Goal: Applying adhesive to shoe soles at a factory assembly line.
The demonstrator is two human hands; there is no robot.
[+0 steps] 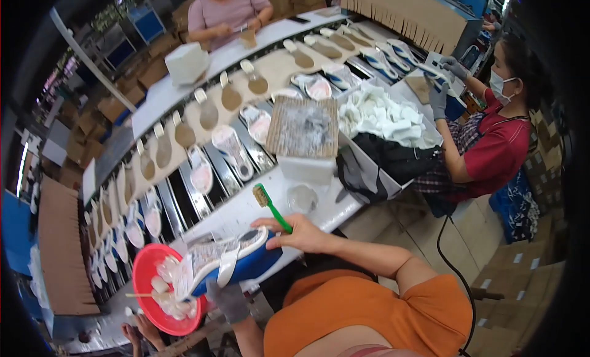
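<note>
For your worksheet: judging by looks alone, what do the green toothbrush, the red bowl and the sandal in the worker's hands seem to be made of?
Green toothbrush, in the right hand: glossy moulded plastic handle, pale bristles, probably nylon.
Red bowl: smooth, evenly coloured rim, likely plastic.
Sandal, held from below by the gloved left hand: thick blue sole that looks like foam or rubber, with a whitish patterned strap, perhaps synthetic.

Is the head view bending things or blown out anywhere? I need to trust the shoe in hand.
Head view: heavy fisheye, conveyor rows curve toward a black rim; blue-soled shoe and green brush near centre are fairly sharp; white scraps look slightly washed out.
</note>
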